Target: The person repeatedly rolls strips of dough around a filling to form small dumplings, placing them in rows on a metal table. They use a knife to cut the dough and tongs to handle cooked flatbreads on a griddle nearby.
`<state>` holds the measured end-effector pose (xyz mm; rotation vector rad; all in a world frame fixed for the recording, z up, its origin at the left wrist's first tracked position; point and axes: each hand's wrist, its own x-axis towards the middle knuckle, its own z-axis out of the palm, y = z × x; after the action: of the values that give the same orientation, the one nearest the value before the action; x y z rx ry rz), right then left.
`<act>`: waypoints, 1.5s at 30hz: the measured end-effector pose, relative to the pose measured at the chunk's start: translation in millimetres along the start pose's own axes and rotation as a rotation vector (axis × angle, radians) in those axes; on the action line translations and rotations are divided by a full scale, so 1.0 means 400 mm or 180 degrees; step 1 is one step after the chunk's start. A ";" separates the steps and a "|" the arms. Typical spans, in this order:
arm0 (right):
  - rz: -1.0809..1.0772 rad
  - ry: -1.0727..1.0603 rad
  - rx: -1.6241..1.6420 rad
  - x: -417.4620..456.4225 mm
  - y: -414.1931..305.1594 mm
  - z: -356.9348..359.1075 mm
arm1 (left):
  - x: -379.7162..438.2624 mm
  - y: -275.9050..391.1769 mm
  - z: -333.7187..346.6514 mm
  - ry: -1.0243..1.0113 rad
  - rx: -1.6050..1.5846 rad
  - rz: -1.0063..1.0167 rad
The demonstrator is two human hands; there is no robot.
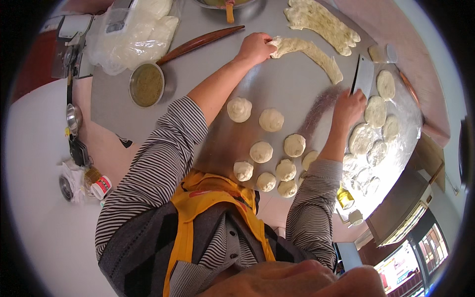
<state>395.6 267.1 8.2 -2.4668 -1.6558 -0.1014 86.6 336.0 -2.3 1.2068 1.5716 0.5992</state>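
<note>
My left hand (256,48) pinches the near-left end of a long, curved strip of dough (315,57) lying on the metal worktop (219,70). My right hand (349,107) is closed around the lower end of a cleaver (365,74), whose broad blade points away from me. The handle is hidden by the fingers. Beyond the strip lies a wider, flattened slab of dough (323,26) with ragged ends. Several round dough balls (261,152) sit on the worktop between my forearms, a few of them partly covered by my right sleeve.
Flattened dough ovals (375,111) lie at right, some under clear plastic film. A wooden rolling pin (200,42) touches a metal bowl of brownish filling or seasoning (147,85). Farther back are plastic-wrapped dough (144,33) and a basin (245,4). A small tub (384,54) stands beyond the cleaver.
</note>
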 end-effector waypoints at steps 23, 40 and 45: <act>-0.1113 -0.3474 0.3470 -0.274 -0.447 -0.229 | -0.883 -0.433 -0.481 0.1237 -0.1899 -0.0894; -0.2532 -0.0735 0.0197 -0.615 -0.663 -0.048 | -1.027 -0.637 -0.473 0.0816 -0.0572 -0.0569; -0.3014 -0.0685 0.0132 -0.830 -0.631 -0.014 | -1.013 -0.692 -0.448 0.0905 -0.0619 -0.0280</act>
<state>36.1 56.5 -10.6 -1.4921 -2.7219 0.0875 -198.0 -102.0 -1.6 0.9321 1.7465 0.8741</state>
